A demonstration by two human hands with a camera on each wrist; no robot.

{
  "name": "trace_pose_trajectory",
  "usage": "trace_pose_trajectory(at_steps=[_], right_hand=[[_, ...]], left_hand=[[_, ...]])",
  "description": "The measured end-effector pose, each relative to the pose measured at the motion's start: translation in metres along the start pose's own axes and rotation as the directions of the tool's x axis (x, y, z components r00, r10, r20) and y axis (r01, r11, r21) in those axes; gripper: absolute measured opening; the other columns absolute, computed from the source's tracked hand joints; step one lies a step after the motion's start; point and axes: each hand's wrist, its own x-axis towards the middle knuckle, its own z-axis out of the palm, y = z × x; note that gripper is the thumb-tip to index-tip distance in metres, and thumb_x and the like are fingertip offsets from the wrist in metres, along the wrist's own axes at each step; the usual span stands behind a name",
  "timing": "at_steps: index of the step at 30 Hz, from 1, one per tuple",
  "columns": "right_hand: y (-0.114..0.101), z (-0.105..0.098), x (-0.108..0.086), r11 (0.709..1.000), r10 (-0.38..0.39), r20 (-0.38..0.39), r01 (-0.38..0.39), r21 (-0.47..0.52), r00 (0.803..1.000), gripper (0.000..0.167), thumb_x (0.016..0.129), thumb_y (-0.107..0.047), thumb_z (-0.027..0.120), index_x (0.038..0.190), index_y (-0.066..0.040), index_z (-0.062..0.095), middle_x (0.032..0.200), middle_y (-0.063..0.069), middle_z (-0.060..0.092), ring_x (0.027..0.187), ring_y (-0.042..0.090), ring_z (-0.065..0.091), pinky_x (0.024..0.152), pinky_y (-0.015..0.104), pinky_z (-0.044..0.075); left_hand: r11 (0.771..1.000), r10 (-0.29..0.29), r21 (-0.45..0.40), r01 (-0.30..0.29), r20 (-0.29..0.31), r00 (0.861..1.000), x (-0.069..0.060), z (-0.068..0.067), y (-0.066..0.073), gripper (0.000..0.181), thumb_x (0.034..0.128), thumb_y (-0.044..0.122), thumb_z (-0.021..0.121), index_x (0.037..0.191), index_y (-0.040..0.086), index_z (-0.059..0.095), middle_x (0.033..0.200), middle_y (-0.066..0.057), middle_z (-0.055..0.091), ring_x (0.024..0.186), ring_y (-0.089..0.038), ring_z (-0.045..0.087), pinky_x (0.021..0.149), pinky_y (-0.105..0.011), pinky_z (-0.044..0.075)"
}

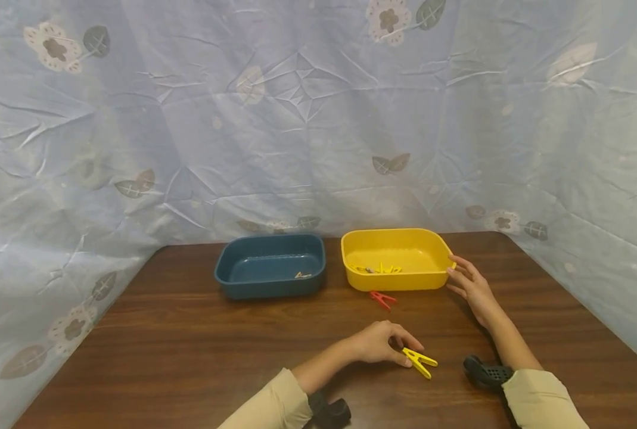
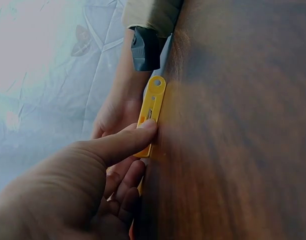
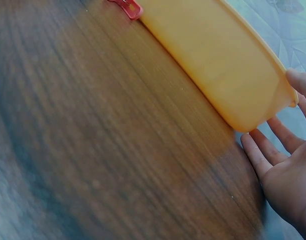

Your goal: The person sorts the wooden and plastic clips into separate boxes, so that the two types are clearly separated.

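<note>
My left hand (image 1: 374, 342) pinches a yellow clothespin (image 1: 421, 361) between thumb and fingertips, just above the wooden table. In the left wrist view, the thumb lies across the side of that clothespin (image 2: 154, 95). My right hand (image 1: 474, 292) touches the right end of a yellow bin (image 1: 395, 282), its fingers spread against the wall and rim. In the right wrist view, the fingers (image 3: 263, 150) look fairly straight at the bin's corner. Several yellow clothespins (image 1: 385, 269) lie in this bin. A red clothespin (image 1: 384, 299) lies on the table at its front.
A dark blue bin (image 1: 270, 290) stands left of the yellow one, with a small light-coloured clip (image 1: 303, 275) inside. Both bins are near the back edge of the brown table (image 1: 189, 357). A flowered curtain (image 1: 297, 119) hangs behind and at the sides.
</note>
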Motion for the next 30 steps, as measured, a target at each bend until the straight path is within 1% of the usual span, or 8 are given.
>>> trace_pose_trajectory(at_steps=[4,11,16,20,23,26,30], right_hand=[[-0.0013,0.0000,-0.0007,1.000,0.003,-0.003,-0.003,-0.016,1.000,0.058,0.097,-0.032,0.047,0.144,-0.006,0.024,0.139,0.027,0.020,0.103,0.003,0.046,0.086,0.023,0.044],[-0.0020,0.0003,-0.0005,1.000,0.006,-0.004,-0.006,-0.017,1.000,0.058,0.097,-0.032,0.047,0.144,-0.006,0.024,0.139,0.027,0.020,0.103,0.003,0.046,0.087,0.025,0.044],[-0.0012,0.0015,-0.0008,1.000,0.015,-0.007,-0.015,-0.012,1.000,0.058,0.096,-0.032,0.048,0.143,-0.007,0.025,0.139,0.027,0.021,0.103,0.003,0.046,0.087,0.025,0.044],[0.0002,0.0025,-0.0022,1.000,0.024,-0.004,-0.024,-0.003,1.000,0.058,0.096,-0.032,0.048,0.144,-0.007,0.024,0.140,0.027,0.020,0.104,0.004,0.046,0.087,0.025,0.044],[-0.0001,0.0023,-0.0029,1.000,0.018,0.003,-0.018,-0.004,1.000,0.059,0.097,-0.031,0.048,0.144,-0.006,0.024,0.140,0.028,0.019,0.105,0.005,0.045,0.088,0.026,0.044],[-0.0018,0.0012,-0.0031,1.000,0.002,0.013,-0.002,-0.014,1.000,0.058,0.097,-0.031,0.046,0.144,-0.006,0.023,0.140,0.028,0.018,0.107,0.007,0.044,0.088,0.026,0.044],[-0.0031,0.0011,-0.0025,0.999,0.001,0.027,0.000,-0.034,1.000,0.059,0.097,-0.032,0.046,0.145,-0.007,0.022,0.140,0.027,0.019,0.109,0.008,0.043,0.088,0.026,0.043]], left_hand=[[1.000,-0.009,0.005,0.009,-0.002,1.000,-0.0001,-0.0001,0.0009,0.026,0.0804,0.017,0.072,0.107,0.014,0.070,0.096,0.015,0.062,0.080,0.007,0.050,0.070,-0.011,0.041],[0.998,-0.049,-0.032,0.048,-0.007,0.999,0.0001,0.0001,0.0012,0.023,0.0813,0.019,0.071,0.104,0.015,0.071,0.094,0.016,0.061,0.079,0.006,0.050,0.070,-0.012,0.041],[0.995,-0.062,-0.078,0.062,-0.009,0.998,-0.0012,0.0006,0.0014,0.023,0.0812,0.018,0.071,0.104,0.014,0.070,0.093,0.016,0.062,0.078,0.006,0.050,0.069,-0.012,0.042],[0.989,-0.081,-0.124,0.078,-0.014,0.997,-0.0028,0.0018,0.0013,0.023,0.0812,0.017,0.071,0.104,0.013,0.070,0.087,0.016,0.062,0.073,0.004,0.051,0.064,-0.014,0.043],[0.982,-0.096,-0.163,0.091,-0.026,0.995,-0.0026,0.0016,0.0011,0.022,0.0810,0.015,0.072,0.103,0.012,0.070,0.083,0.015,0.062,0.070,0.003,0.051,0.062,-0.015,0.044],[0.976,-0.099,-0.199,0.088,-0.042,0.994,-0.0009,0.0003,0.0009,0.022,0.0806,0.013,0.072,0.103,0.011,0.070,0.082,0.013,0.064,0.069,0.003,0.052,0.061,-0.015,0.044],[0.969,-0.111,-0.227,0.096,-0.055,0.992,-0.0008,-0.0028,0.0013,0.022,0.0805,0.012,0.072,0.102,0.010,0.070,0.082,0.012,0.065,0.068,0.003,0.051,0.060,-0.015,0.043]])
